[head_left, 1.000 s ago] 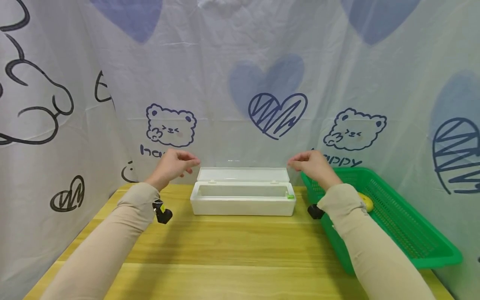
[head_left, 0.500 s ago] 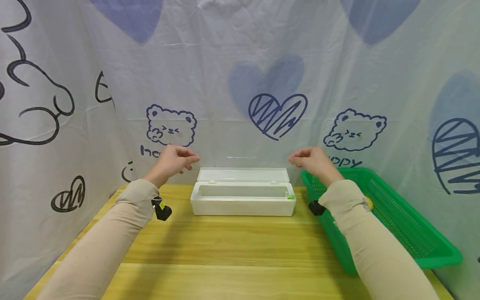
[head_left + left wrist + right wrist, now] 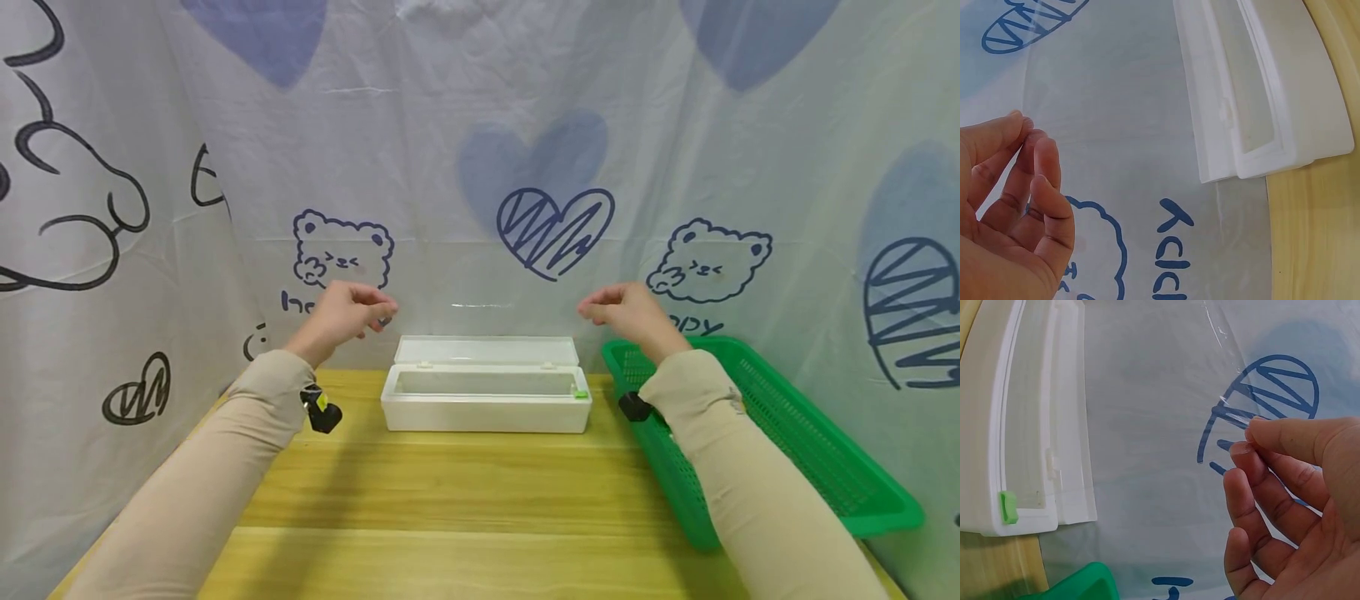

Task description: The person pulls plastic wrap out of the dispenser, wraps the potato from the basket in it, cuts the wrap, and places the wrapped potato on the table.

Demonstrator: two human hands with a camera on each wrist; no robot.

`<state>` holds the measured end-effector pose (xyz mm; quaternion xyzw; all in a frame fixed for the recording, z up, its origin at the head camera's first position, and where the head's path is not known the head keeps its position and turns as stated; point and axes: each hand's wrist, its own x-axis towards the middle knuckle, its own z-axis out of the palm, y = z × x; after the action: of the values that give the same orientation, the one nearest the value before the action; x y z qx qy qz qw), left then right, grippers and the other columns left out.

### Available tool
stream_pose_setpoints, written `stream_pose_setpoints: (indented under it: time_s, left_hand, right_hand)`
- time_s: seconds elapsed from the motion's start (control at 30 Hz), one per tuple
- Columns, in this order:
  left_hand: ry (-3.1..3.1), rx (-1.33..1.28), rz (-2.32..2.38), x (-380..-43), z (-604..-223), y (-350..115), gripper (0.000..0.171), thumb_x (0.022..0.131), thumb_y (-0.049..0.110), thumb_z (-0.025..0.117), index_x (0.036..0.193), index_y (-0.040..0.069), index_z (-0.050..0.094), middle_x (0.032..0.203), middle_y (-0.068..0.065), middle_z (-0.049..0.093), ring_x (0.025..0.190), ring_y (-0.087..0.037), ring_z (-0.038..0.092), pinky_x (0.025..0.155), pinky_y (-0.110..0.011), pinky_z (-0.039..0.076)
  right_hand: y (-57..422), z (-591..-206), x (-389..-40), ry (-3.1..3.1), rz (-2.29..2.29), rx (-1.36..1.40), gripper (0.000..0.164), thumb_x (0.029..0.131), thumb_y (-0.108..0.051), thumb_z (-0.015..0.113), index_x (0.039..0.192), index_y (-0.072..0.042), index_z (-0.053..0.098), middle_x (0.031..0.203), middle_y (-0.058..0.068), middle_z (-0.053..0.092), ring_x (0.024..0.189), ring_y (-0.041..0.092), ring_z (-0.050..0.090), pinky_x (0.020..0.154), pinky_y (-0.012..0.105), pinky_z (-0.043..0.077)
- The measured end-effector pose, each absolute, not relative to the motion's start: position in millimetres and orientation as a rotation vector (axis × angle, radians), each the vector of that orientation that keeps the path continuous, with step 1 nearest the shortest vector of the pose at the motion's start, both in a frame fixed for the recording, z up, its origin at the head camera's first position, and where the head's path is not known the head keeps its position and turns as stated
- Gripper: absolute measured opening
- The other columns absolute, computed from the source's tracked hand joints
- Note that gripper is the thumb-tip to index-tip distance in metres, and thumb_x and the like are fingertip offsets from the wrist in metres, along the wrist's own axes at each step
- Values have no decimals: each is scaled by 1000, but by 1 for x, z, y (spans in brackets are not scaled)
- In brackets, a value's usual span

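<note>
A sheet of clear cling film (image 3: 480,306) spans the space between my hands, showing mostly as thin glints. My left hand (image 3: 345,312) pinches one end with thumb and fingertips. At the other end my right hand (image 3: 628,312) pinches it too; in the right wrist view the wrinkled film runs up from those fingertips. Both hands are raised, one to each side of a long white cling film dispenser (image 3: 487,417) on the table. Its lid (image 3: 486,350) is tipped back, and a green slide cutter (image 3: 581,394) sits at its right end. The film's lower extent is hard to see.
A green perforated basket (image 3: 885,517) stands on the right, partly behind my right sleeve. The wooden table (image 3: 450,483) meets a pale printed curtain (image 3: 442,167) at the back and sides. Each wrist carries a small black device (image 3: 324,412).
Both hands have risen a little, and the film's glint has risen with them. The yellow object in the basket has gone out of sight behind the right sleeve.
</note>
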<state>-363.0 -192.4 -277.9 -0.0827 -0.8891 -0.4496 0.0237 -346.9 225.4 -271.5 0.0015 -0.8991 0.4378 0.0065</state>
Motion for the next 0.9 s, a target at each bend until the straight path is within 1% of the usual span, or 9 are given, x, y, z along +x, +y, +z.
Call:
stream_pose_setpoints:
  time_s: [0.07, 0.13, 0.23, 0.37, 0.53, 0.7, 0.77, 0.83, 0.9]
  left_hand:
    - [-2748, -257, -1388, -363, -276, -191, 24, 106, 29, 70, 117, 9, 78, 114, -8, 76, 99, -28, 71, 75, -31, 56]
    - [-2745, -265, -1380, -364, -274, -191, 24, 106, 29, 70, 117, 9, 78, 113, -7, 76, 96, -26, 71, 75, -31, 56]
    - [-2743, -279, -1367, -363, -272, -190, 27, 106, 29, 70, 120, 7, 77, 117, -9, 75, 94, -23, 70, 77, -31, 57]
    - [-2746, -281, -1359, -362, -268, -189, 32, 107, 30, 69, 125, 5, 75, 121, -11, 73, 97, -26, 69, 80, -33, 57]
    - [-2743, -290, -1353, -361, -265, -190, 32, 107, 30, 69, 126, 5, 75, 124, -11, 71, 99, -28, 70, 78, -30, 57]
    - [-2734, -293, -1357, -362, -264, -191, 32, 107, 31, 69, 125, 5, 75, 124, -9, 69, 95, -23, 69, 76, -27, 55]
    - [-2730, -300, -1363, -363, -263, -191, 31, 107, 31, 69, 125, 6, 76, 123, -9, 70, 92, -20, 69, 76, -28, 55]
    - [-2725, -308, -1367, -363, -262, -191, 30, 107, 31, 69, 124, 7, 76, 122, -9, 72, 91, -20, 69, 73, -27, 55]
    - [-2721, -314, -1370, -363, -261, -191, 29, 107, 31, 69, 123, 8, 77, 122, -9, 72, 92, -23, 69, 72, -27, 55]
  right_hand:
    - [226, -270, -347, -2810, 1377, -6, 34, 107, -34, 69, 128, -7, 71, 134, 17, 66, 122, 33, 58, 113, 53, 47]
    - [226, -268, -348, -2810, 1375, -16, 34, 106, -34, 69, 127, -8, 71, 134, 17, 66, 122, 33, 58, 114, 54, 46]
    - [227, -266, -348, -2808, 1371, -17, 35, 106, -35, 69, 128, -7, 71, 134, 16, 66, 122, 33, 57, 114, 54, 45]
    - [228, -264, -347, -2816, 1358, 3, 37, 107, -37, 68, 129, -7, 70, 136, 17, 65, 123, 33, 56, 114, 55, 43]
    - [228, -260, -346, -2817, 1358, 24, 38, 107, -38, 67, 130, -8, 70, 136, 17, 64, 124, 32, 55, 117, 58, 40]
    - [229, -256, -347, -2814, 1365, 24, 35, 107, -35, 67, 130, -8, 69, 138, 17, 65, 126, 34, 56, 121, 61, 37]
    - [230, -255, -348, -2814, 1354, 31, 35, 107, -34, 67, 130, -8, 69, 139, 18, 65, 126, 34, 57, 121, 62, 38]
    - [230, -254, -349, -2809, 1345, 33, 35, 107, -34, 68, 130, -7, 70, 137, 18, 66, 126, 34, 58, 120, 60, 41]
    - [231, -253, -349, -2809, 1323, 35, 37, 107, -36, 69, 130, -7, 70, 137, 19, 67, 125, 34, 59, 117, 59, 43]
